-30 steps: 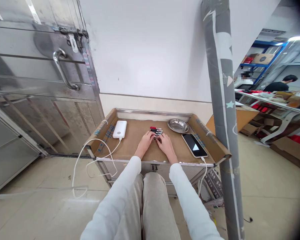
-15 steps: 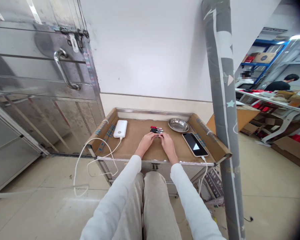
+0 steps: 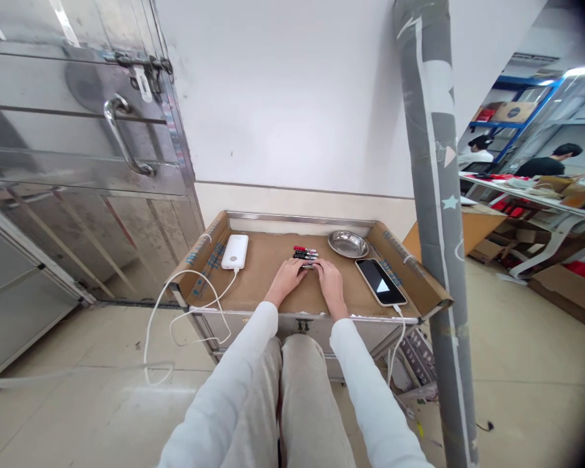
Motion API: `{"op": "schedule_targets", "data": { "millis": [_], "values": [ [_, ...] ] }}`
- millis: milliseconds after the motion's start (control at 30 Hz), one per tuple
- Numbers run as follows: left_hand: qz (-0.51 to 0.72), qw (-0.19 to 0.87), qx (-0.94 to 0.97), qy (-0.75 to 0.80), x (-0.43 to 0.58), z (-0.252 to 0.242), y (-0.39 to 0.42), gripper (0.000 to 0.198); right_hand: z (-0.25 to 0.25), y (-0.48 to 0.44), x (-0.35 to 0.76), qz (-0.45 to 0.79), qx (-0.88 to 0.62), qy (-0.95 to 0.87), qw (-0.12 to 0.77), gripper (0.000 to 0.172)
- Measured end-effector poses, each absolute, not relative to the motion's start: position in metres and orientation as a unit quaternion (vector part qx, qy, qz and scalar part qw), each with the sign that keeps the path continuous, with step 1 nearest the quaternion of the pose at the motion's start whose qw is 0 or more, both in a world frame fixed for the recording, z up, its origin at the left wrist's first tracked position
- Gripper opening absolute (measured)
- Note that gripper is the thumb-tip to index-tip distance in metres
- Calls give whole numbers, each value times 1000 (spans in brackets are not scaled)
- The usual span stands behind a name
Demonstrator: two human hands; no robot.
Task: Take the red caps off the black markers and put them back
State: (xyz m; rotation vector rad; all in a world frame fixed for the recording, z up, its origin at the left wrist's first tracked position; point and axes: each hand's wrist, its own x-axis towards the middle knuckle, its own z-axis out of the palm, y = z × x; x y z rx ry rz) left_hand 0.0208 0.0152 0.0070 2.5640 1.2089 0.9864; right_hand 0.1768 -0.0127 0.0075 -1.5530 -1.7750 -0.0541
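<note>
Both of my hands meet over the cardboard-lined tabletop (image 3: 258,286). My left hand (image 3: 287,278) has its fingers closed at the left end of a small dark pen (image 3: 309,266). At the pen's other end, the fingers of my right hand (image 3: 329,283) are closed too. Fingers cover part of this pen. Just beyond the fingertips lie several pens side by side: a red pen (image 3: 304,249) at the back and black pens (image 3: 304,255) in front of it.
A white power bank (image 3: 234,251) with a white cable lies left. To the right are a shallow metal bowl (image 3: 348,244) and a phone (image 3: 381,282) on a cable. Cardboard walls (image 3: 409,263) edge the table. A grey wrapped pole (image 3: 436,195) stands right; two people sit beyond.
My hands have shifted slightly towards me, and the small pen between the fingers now shows more clearly. The row of pens has stayed in place.
</note>
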Motion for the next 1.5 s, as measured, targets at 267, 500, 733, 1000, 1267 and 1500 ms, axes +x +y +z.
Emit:
{"op": "schedule_targets", "data": {
  "millis": [267, 500, 733, 1000, 1267, 1500],
  "values": [
    [311, 46, 847, 429, 22, 10, 26, 19, 8, -13, 179, -86, -676, -649, 339, 35],
    [346, 28, 834, 429, 24, 14, 25, 20, 8, -8, 176, -112, -645, -678, 334, 34],
    [364, 30, 828, 425, 23, 15, 24, 21, 11, -7, 171, -59, -554, -743, 371, 36],
    [431, -23, 707, 561, 22, 6, 35, 23, 9, -3, 169, -54, -556, -745, 364, 43],
    [395, -30, 679, 618, 22, 1, 39, 29, 4, 0, 172, -129, -627, -714, 285, 25],
    [337, 5, 824, 455, 25, 1, 37, 18, 2, 4, 172, -153, -643, -706, 252, 17]
  ]
}}
